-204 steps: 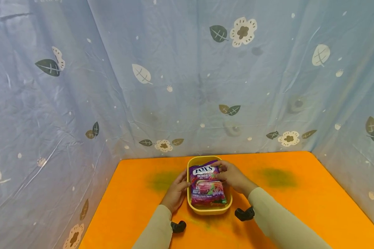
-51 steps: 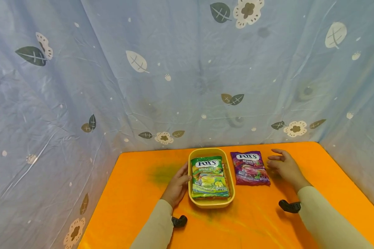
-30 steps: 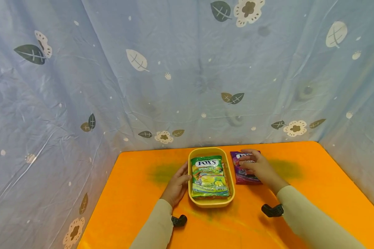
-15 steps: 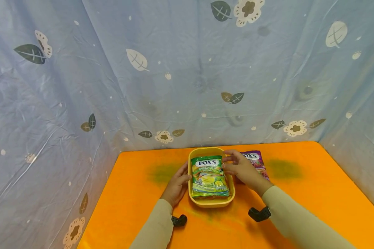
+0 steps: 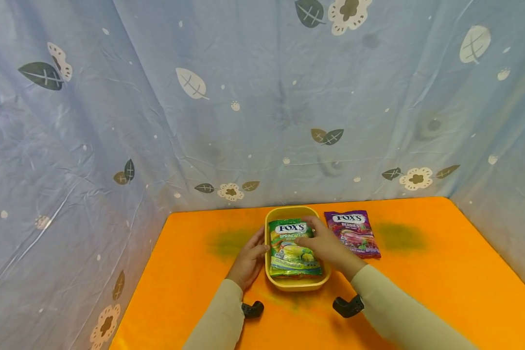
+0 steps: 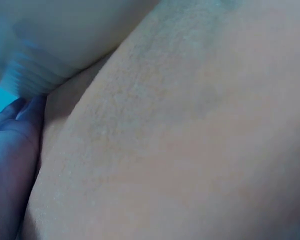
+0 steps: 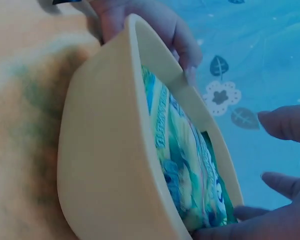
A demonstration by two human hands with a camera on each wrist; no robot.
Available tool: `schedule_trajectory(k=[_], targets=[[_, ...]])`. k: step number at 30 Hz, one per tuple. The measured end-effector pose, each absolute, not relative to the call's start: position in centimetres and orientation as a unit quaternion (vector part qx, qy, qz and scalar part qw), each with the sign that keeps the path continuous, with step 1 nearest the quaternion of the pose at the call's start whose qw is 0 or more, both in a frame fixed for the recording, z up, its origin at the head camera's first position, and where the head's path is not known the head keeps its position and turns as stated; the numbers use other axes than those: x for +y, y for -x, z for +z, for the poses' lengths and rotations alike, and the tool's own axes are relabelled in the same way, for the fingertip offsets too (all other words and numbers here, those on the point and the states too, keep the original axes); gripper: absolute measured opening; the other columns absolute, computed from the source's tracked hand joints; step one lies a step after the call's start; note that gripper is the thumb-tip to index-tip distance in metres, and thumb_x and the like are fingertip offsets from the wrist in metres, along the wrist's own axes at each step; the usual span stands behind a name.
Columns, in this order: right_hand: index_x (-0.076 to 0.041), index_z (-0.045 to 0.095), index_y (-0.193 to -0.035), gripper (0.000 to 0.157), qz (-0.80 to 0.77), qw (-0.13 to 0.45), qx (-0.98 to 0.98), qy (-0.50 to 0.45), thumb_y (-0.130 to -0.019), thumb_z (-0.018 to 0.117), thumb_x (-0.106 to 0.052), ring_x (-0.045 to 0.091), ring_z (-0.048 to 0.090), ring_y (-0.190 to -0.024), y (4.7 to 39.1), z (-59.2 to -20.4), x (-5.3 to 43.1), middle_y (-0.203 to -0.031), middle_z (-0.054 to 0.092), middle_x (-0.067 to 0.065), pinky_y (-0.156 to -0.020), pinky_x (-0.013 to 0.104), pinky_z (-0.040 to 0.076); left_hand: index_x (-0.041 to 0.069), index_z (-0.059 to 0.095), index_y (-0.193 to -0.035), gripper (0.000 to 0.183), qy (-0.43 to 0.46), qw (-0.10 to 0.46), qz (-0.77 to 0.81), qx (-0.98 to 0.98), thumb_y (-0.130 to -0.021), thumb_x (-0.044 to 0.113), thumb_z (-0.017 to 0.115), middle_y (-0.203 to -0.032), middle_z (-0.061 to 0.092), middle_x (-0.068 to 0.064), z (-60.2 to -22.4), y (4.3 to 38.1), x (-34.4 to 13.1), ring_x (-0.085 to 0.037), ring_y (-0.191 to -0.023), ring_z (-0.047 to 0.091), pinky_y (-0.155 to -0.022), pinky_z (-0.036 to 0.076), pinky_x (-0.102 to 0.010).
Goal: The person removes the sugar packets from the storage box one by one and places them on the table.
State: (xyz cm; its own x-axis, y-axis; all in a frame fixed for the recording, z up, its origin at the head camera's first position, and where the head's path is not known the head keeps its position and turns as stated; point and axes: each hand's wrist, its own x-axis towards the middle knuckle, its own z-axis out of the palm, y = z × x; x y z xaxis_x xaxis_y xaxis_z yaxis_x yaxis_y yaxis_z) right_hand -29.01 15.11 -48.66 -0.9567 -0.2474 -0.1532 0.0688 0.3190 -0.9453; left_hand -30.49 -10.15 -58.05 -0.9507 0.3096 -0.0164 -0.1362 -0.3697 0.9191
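A yellow plastic tub [image 5: 297, 287] stands on the table, and a green Fox's Spring Tea candy bag [image 5: 293, 265] lies in it face up. My left hand [image 5: 247, 262] holds the tub's left side, its thumb at the rim and the other fingers along the outer wall. Over the tub's right rim reaches my right hand [image 5: 330, 245], fingers spread above the green bag. In the right wrist view its thumb stands apart, while its lower fingers [image 7: 240, 227] dip inside the rim beside the bag [image 7: 185, 155]. A purple Fox's Berries candy bag [image 5: 354, 233] lies flat right of the tub.
An orange table [image 5: 192, 291] with greenish stains carries everything. Blue patterned curtains [image 5: 262, 107] hang close behind it and at both sides. A black curved piece [image 5: 349, 307] juts from each sleeve near the wrist.
The purple bag came out of the tub and lies to its right, exposing the green bag. My right hand then moved left from beyond the purple bag to the tub; my left hand stayed put.
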Motion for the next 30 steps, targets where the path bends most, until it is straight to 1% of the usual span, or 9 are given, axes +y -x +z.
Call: schedule_trajectory(k=[4,11,15,20,22,24,27,30], targets=[[-0.007,0.042,-0.163,0.069,-0.571,0.123,0.811,0.037,-0.104,0.074,-0.021,0.052,0.04,-0.148,28.9,-48.9,14.7,-0.169,0.032,0.028,-0.119,0.07,0.032,0.012,0.031,-0.174,0.074,-0.077,0.137,0.824,0.545,-0.105,0.0,0.057,-0.176,0.027,-0.014,-58.2,30.6,-10.1,-0.034,-0.155,0.038,-0.119,0.042,-0.041],[-0.003,0.044,-0.159,0.064,-0.598,0.107,0.794,0.01,-0.104,0.074,-0.015,0.054,0.031,-0.154,29.0,-49.5,14.9,-0.168,0.032,0.031,-0.121,0.066,0.031,0.013,0.032,-0.174,0.074,-0.077,0.139,0.828,0.537,-0.106,-0.002,0.055,-0.176,0.028,-0.013,-58.2,30.6,-10.2,-0.034,-0.154,0.038,-0.119,0.043,-0.041],[-0.002,0.044,-0.158,0.063,-0.602,0.109,0.791,0.003,-0.104,0.075,-0.015,0.054,0.032,-0.154,29.2,-49.6,15.1,-0.166,0.034,0.032,-0.121,0.065,0.031,0.013,0.03,-0.174,0.074,-0.08,0.14,0.828,0.537,-0.106,-0.002,0.054,-0.177,0.026,-0.012,-58.0,30.5,-10.3,-0.033,-0.156,0.036,-0.119,0.043,-0.04],[-0.001,0.041,-0.158,0.065,-0.628,0.111,0.77,-0.004,-0.104,0.075,-0.01,0.05,0.037,-0.153,29.2,-49.9,15.0,-0.166,0.035,0.031,-0.12,0.059,0.036,0.015,0.029,-0.174,0.075,-0.087,0.142,0.827,0.537,-0.106,-0.002,0.054,-0.177,0.026,-0.011,-58.0,30.5,-10.4,-0.032,-0.157,0.033,-0.118,0.044,-0.04],[-0.001,0.04,-0.159,0.066,-0.641,0.107,0.76,0.002,-0.104,0.074,-0.008,0.05,0.038,-0.152,29.1,-50.0,15.0,-0.166,0.035,0.031,-0.119,0.059,0.038,0.015,0.03,-0.174,0.075,-0.089,0.142,0.826,0.538,-0.106,-0.002,0.054,-0.177,0.026,-0.011,-58.0,30.5,-10.4,-0.032,-0.157,0.034,-0.117,0.044,-0.04],[-0.003,0.039,-0.161,0.067,-0.645,0.102,0.758,0.015,-0.104,0.074,-0.007,0.051,0.037,-0.152,29.1,-50.2,14.9,-0.167,0.034,0.03,-0.119,0.061,0.038,0.015,0.03,-0.174,0.075,-0.09,0.142,0.826,0.538,-0.106,-0.003,0.054,-0.177,0.026,-0.011,-58.1,30.6,-10.4,-0.033,-0.157,0.035,-0.117,0.044,-0.04],[-0.009,0.036,-0.166,0.072,-0.635,0.101,0.765,0.048,-0.104,0.073,-0.007,0.054,0.033,-0.152,29.1,-50.2,14.9,-0.169,0.028,0.029,-0.118,0.065,0.038,0.014,0.031,-0.174,0.074,-0.087,0.14,0.828,0.535,-0.106,-0.003,0.053,-0.177,0.027,-0.011,-58.1,30.6,-10.3,-0.033,-0.156,0.036,-0.117,0.044,-0.04],[-0.014,0.035,-0.169,0.076,-0.632,0.101,0.766,0.06,-0.104,0.073,-0.008,0.055,0.03,-0.153,29.1,-50.2,15.2,-0.17,0.027,0.027,-0.118,0.068,0.037,0.013,0.03,-0.174,0.074,-0.087,0.14,0.828,0.536,-0.106,-0.003,0.054,-0.177,0.027,-0.012,-58.1,30.7,-10.3,-0.033,-0.157,0.034,-0.118,0.044,-0.04]])
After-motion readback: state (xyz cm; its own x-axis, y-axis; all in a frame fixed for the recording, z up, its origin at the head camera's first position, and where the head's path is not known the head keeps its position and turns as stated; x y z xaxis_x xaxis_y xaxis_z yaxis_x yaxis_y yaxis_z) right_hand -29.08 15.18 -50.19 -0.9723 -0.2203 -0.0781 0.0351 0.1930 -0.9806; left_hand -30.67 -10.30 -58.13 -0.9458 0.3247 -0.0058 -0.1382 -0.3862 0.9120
